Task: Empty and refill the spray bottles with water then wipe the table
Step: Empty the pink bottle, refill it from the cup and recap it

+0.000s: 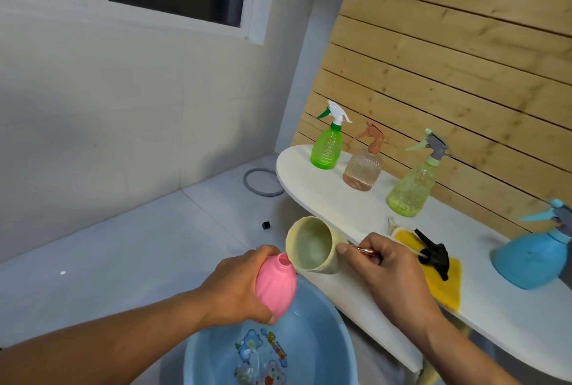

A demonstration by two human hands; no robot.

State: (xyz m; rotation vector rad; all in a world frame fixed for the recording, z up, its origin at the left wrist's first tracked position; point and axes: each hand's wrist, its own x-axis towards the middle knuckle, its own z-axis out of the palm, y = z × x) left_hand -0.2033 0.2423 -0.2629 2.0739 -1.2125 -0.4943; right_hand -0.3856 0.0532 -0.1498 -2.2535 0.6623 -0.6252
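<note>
So the pink bottle (275, 285) has its cap off and sits in the left hand (238, 282), fingers wrapped tight round its belly, open neck pointing up toward 1 o'clock. It's held above the rim of the blue basin (315, 353) at the bottom of the view, which has some water and a cartoon print inside. Right against the bottle's neck, at 2 o'clock from it, is a cream cup (312, 245), tipped so its mouth faces the camera. The right hand (393, 273) is closed on the cup's handle, thumb along its side.

Further out at 3 o'clock, the black spray head (433, 253) lies on a yellow cloth (445, 285) on the white table (356, 211). Standing on the table from 12 round to 3 o'clock: a green spray bottle (328, 149), a clear peach one (363, 171), a yellow-green one (413, 186) and a blue one (532, 257). A grey ring (258, 183) lies on the floor at 11 o'clock.
</note>
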